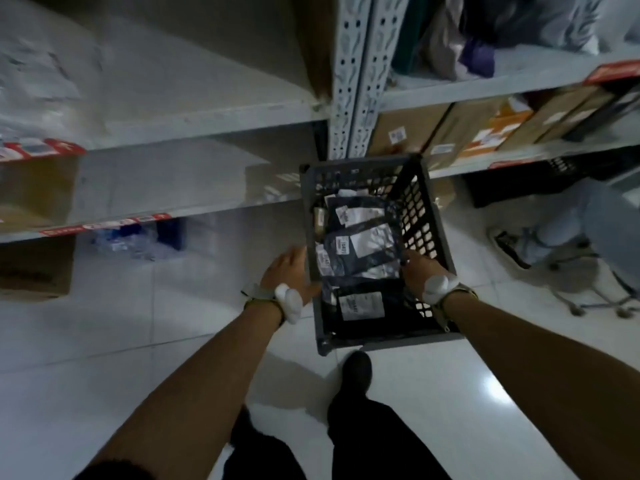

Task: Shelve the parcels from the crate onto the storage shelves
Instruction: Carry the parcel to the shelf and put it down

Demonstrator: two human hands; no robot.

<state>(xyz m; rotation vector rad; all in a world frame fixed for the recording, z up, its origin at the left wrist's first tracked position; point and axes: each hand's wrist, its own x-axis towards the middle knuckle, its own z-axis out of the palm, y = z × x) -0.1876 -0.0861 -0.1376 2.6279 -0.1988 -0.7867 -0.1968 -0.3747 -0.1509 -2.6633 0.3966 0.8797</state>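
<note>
Head view: crate sits low in front of the shelves, by your shoe; can't tell if it's on the floor or lifted. Dark parcels with white labels are stacked inside it. Your left hand lies against the outside of the crate's left wall, fingers up at the rim; can't tell if they hook over it. Your right hand is inside by the right wall, fingertips at a parcel's edge, grip unclear. Cardboard boxes fill the right shelf.
</note>
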